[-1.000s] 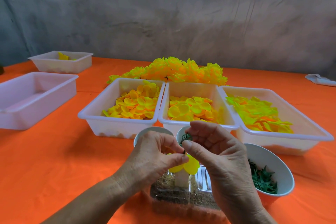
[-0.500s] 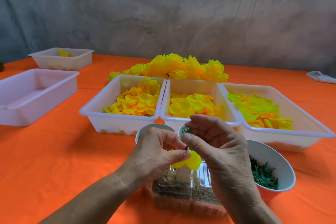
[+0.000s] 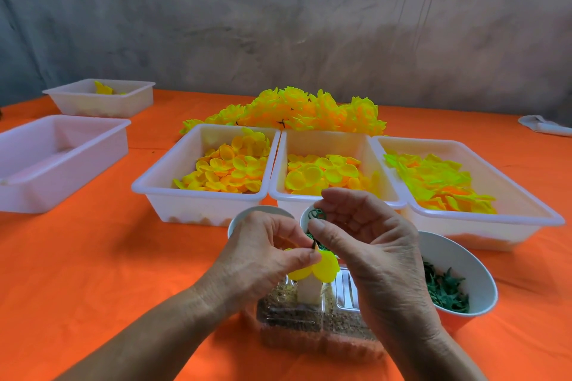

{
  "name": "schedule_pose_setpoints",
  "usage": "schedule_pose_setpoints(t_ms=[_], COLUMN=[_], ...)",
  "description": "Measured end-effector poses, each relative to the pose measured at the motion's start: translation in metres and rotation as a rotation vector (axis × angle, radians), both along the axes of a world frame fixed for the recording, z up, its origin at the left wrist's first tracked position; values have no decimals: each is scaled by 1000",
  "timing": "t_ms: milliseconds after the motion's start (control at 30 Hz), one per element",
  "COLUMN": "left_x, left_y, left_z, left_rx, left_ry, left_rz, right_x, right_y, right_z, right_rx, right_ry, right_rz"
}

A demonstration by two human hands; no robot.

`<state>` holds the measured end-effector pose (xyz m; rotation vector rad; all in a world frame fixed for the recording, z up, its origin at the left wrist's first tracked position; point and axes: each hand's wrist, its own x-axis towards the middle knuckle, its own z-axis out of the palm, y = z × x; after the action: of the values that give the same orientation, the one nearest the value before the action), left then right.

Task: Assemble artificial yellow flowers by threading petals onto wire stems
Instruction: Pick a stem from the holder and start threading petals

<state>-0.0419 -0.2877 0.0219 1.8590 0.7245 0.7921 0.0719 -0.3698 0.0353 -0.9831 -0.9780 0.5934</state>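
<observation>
Little moved since earlier frame: left hand (image 3: 263, 252) still pinches petals (image 3: 312, 267) on stem tip, frame centre. Right hand (image 3: 368, 244) pinches green bit. Keep petals steady; thread straight.

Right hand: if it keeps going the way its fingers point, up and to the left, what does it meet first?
Probably the left hand. The right hand points its thumb at the left fingertips over the yellow petals, nearly touching. Past them sits a small bowl, though depth is unclear.
</observation>
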Motion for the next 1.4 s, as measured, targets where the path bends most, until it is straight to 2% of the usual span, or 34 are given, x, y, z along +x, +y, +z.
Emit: schedule_pose_setpoints(t_ms=[633,900,1400], left_x=[-1,-1,1], left_y=[-6,-6,-12], left_z=[6,6,11], left_rx=[16,-34,-47], left_ry=[28,-22,-47], left_rz=[30,-8,38], right_x=[4,6,11], right_y=[1,-2,-7], right_z=[-6,-12,-16], right_rx=[-32,-89,-123], right_ry=[-40,-61,22], right_rz=[5,-12,98])
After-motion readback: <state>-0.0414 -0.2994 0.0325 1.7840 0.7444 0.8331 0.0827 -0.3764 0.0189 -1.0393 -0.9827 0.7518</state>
